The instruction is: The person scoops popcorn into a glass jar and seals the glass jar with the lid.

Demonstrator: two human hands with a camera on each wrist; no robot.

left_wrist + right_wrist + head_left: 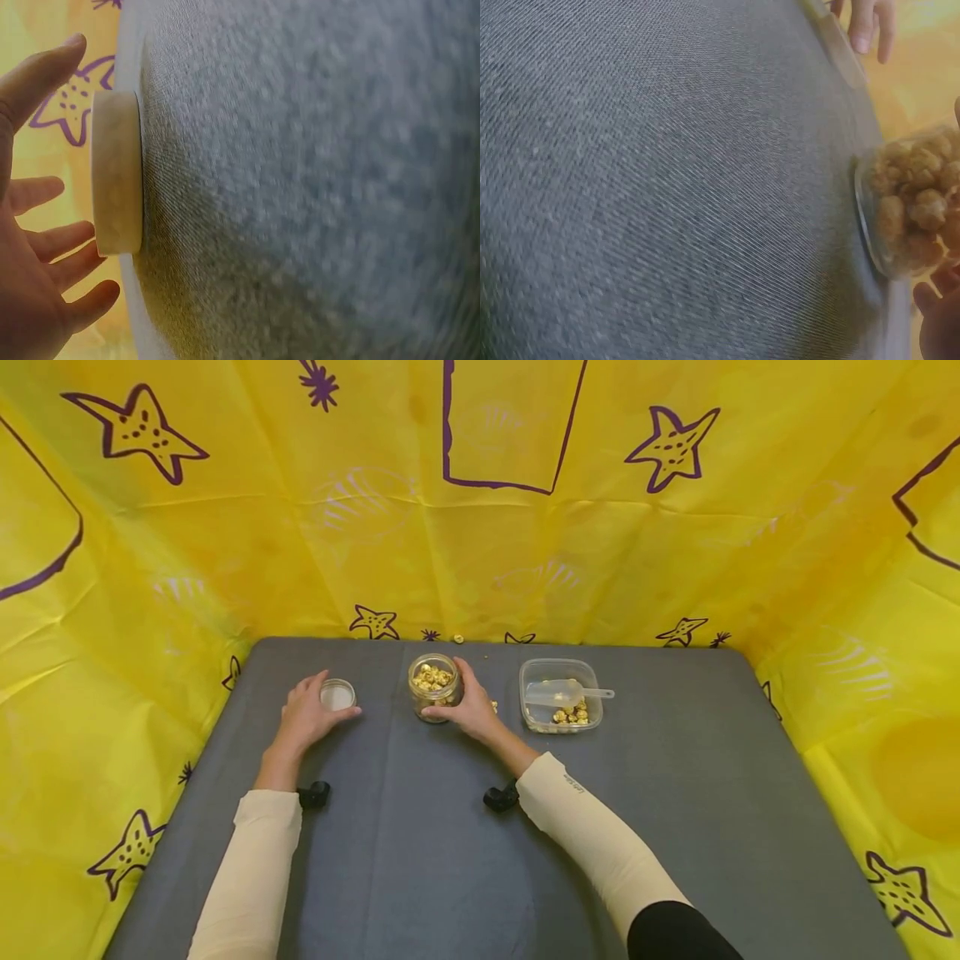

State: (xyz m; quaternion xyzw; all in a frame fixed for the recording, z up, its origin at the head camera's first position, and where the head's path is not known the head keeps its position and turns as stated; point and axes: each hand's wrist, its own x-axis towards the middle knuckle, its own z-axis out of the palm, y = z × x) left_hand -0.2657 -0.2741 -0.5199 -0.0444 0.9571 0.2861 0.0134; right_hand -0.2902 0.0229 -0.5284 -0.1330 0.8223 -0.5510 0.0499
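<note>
A clear jar [433, 687] of caramel popcorn stands upright on the grey table. My right hand [474, 705] grips the jar's right side, thumb in front and fingers behind; the right wrist view shows popcorn [922, 199] through its wall. Over to the left, a round lid [337, 695] lies flat with a whitish face up. Around it my left hand [303, 717] is spread, thumb on the near side and fingers on the far side. The left wrist view shows these fingers [64, 240] loosely extended beside the lid's edge, the thumb apart from it.
A clear plastic tub [525, 706] holding some popcorn [572, 713] stands to the right of the jar. A translucent scoop [558, 693] lies across it, handle over the right rim. One loose popcorn piece [458, 639] is by the table's back edge. Yellow cloth [465, 552] hangs behind.
</note>
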